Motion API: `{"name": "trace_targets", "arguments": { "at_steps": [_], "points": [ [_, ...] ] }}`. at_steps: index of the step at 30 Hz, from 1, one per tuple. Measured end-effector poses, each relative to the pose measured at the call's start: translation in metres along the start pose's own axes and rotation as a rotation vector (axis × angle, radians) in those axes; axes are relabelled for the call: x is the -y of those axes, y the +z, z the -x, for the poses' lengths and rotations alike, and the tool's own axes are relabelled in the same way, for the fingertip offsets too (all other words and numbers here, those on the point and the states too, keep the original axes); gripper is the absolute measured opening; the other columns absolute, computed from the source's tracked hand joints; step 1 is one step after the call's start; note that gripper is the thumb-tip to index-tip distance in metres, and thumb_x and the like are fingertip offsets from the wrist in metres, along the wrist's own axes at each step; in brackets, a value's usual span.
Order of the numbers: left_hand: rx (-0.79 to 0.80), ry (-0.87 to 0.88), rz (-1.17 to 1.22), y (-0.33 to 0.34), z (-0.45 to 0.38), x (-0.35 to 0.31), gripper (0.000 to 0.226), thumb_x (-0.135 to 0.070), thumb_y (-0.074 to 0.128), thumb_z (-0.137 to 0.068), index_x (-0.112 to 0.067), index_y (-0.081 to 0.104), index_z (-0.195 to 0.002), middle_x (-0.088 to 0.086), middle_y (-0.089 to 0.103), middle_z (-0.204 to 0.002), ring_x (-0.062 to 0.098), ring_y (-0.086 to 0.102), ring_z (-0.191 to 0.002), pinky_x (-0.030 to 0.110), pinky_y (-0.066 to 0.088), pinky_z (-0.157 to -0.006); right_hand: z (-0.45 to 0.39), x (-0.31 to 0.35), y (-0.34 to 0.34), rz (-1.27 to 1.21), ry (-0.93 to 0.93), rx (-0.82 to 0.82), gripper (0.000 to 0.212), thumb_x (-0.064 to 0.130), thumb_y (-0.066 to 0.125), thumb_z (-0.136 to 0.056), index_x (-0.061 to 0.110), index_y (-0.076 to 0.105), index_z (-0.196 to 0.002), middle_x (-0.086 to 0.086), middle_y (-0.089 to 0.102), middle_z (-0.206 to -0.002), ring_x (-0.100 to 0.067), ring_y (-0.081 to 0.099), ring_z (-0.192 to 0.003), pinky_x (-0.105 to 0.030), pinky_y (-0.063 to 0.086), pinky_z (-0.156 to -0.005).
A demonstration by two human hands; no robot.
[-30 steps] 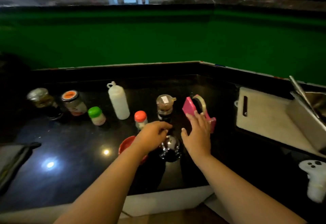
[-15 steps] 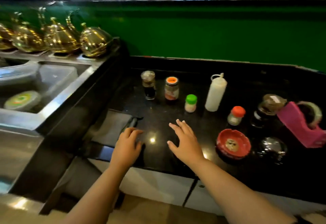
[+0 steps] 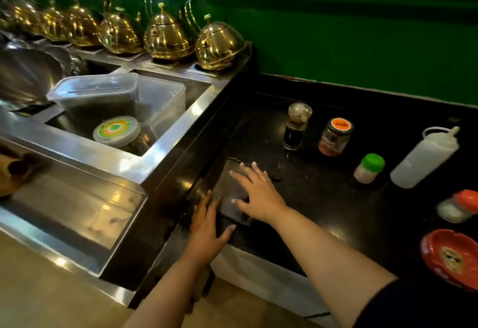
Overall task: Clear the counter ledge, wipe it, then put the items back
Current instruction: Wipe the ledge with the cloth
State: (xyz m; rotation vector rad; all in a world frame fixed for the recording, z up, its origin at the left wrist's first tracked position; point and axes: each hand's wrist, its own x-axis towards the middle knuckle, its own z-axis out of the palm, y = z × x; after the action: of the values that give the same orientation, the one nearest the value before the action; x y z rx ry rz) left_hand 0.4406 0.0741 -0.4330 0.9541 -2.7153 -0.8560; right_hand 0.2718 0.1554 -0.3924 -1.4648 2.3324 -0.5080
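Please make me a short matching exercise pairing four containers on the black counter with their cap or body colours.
Things:
1. small shaker
2. squeeze bottle
3. jar
4. ashtray

Colours:
A. red bowl
B. green cap
C. orange lid
D. white body

Pairs: 1-B, 2-D, 3-C, 4-A

Black counter [image 3: 323,198] bears a grey cloth [image 3: 227,190], jars, bottles, red ashtray [image 3: 450,258]
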Motion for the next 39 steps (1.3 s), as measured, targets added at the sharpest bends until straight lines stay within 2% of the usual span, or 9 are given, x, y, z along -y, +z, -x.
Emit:
{"name": "trace_targets", "arguments": {
  "at_steps": [5,10,15,19,23,26,28,34,39],
  "points": [
    [0.007,0.014,0.087,-0.002,-0.002,0.001,0.087,-0.045,0.065,-0.085,-0.027,0.011,-0.151,-0.005,0.002,-0.16,0.016,0.003,-0.147,0.029,0.007,-0.115,-0.011,-0.007,0.018,0.147,0.0,0.143,0.073,0.065,0.046,-0.089,0.045,0.013,-0.151,0.002,-0.001,-0.163,-0.025,-0.012,-0.149,-0.05,-0.01,-0.118],
    [0.021,-0.005,0.096,-0.007,-0.005,-0.006,0.088,-0.045,0.066,-0.083,-0.029,0.012,-0.15,-0.005,0.01,-0.158,0.014,0.008,-0.146,0.031,0.012,-0.117,-0.001,-0.01,0.03,0.055,0.001,-0.127,0.052,0.043,0.056,-0.092,0.044,0.041,-0.141,0.01,0.035,-0.149,-0.017,0.026,-0.14,-0.038,0.02,-0.116],
    [0.053,-0.041,0.112,-0.02,-0.009,-0.02,0.079,-0.035,0.066,-0.087,-0.028,0.019,-0.149,-0.005,0.024,-0.154,0.014,0.019,-0.143,0.032,0.021,-0.114,0.0,-0.02,0.015,-0.183,0.04,-0.108,0.047,0.011,0.064,-0.088,0.039,0.059,-0.125,0.009,0.047,-0.127,-0.008,0.042,-0.118,-0.022,0.036,-0.104],
    [0.039,-0.029,0.068,-0.039,-0.024,-0.037,0.059,-0.034,0.061,-0.089,-0.031,0.035,-0.142,-0.008,0.04,-0.144,0.01,0.04,-0.13,0.03,0.039,-0.104,-0.003,-0.028,-0.026,-0.303,0.059,-0.154,0.05,0.003,0.06,-0.089,0.035,0.059,-0.127,0.005,0.049,-0.124,-0.002,0.043,-0.107,-0.012,0.032,-0.09],
    [-0.043,0.068,0.008,-0.061,-0.052,-0.073,0.047,-0.031,0.059,-0.09,-0.029,0.046,-0.135,-0.008,0.046,-0.133,0.008,0.047,-0.12,0.021,0.039,-0.095,-0.012,-0.032,-0.079,-0.359,0.036,-0.286,0.048,0.003,0.06,-0.09,0.03,0.06,-0.129,0.002,0.049,-0.119,-0.001,0.046,-0.098,-0.003,0.038,-0.081],
    [-0.119,0.13,-0.004,-0.085,-0.079,-0.108,0.042,-0.03,0.059,-0.09,-0.028,0.05,-0.132,-0.008,0.047,-0.129,0.008,0.048,-0.118,0.019,0.036,-0.092,-0.026,-0.031,-0.127,-0.274,-0.041,-0.402,0.048,0.003,0.064,-0.087,0.026,0.061,-0.129,0.002,0.052,-0.113,-0.013,0.047,-0.105,-0.019,0.039,-0.097],
    [-0.185,0.161,0.003,-0.103,-0.099,-0.13,0.042,-0.029,0.059,-0.091,-0.026,0.051,-0.132,-0.008,0.048,-0.129,0.008,0.049,-0.117,0.02,0.037,-0.093,-0.038,-0.028,-0.16,-0.273,-0.079,-0.449,0.048,0.005,0.065,-0.087,0.026,0.06,-0.13,0.002,0.054,-0.114,-0.015,0.047,-0.107,-0.026,0.038,-0.098],
    [-0.287,0.232,0.071,-0.164,-0.166,-0.174,0.041,-0.026,0.058,-0.091,-0.026,0.052,-0.131,-0.007,0.05,-0.129,0.006,0.049,-0.114,0.023,0.042,-0.094,-0.084,-0.023,-0.247,-0.265,-0.116,-0.582,0.048,0.008,0.063,-0.09,0.026,0.057,-0.133,0.005,0.052,-0.113,-0.009,0.041,-0.106,-0.021,0.033,-0.095],
    [-0.371,0.312,0.099,-0.222,-0.245,-0.196,0.037,-0.02,0.059,-0.091,-0.02,0.054,-0.128,-0.003,0.051,-0.127,0.009,0.051,-0.111,0.024,0.044,-0.091,-0.14,-0.019,-0.311,-0.189,-0.156,-0.697,0.048,0.006,0.058,-0.091,0.021,0.055,-0.137,-0.002,0.055,-0.116,-0.018,0.044,-0.111,-0.017,0.03,-0.095]
  ]
}}
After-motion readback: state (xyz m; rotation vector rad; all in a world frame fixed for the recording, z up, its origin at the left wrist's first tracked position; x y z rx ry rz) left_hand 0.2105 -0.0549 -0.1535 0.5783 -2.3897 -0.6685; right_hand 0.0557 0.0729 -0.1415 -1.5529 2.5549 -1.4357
